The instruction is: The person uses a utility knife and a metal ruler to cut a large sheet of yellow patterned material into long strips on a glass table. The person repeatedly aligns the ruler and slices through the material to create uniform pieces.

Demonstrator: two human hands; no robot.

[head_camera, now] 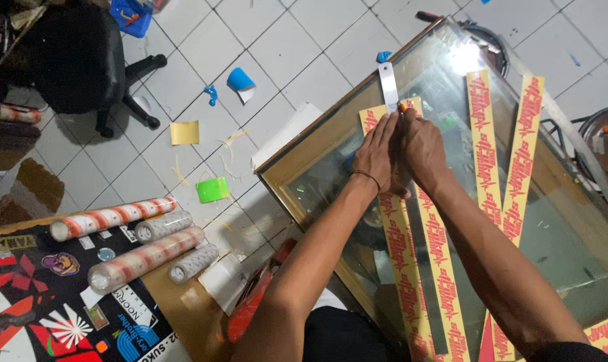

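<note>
Near the far left corner of the glass tabletop [330,161], the left hand [379,153] is pressing flat, fingers spread, on a metal ruler [388,86] lying along a yellow sticker strip [444,281], while the right hand [421,149] is gripping an orange-tipped knife [402,106] beside the ruler

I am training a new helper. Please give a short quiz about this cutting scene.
1. True or false: the left hand presses on the metal ruler.
2. What does the right hand hold? A) orange-tipped cutter B) scissors C) marker
3. What do the yellow sticker strips lie on?

Key:
1. True
2. A
3. The glass tabletop
</note>
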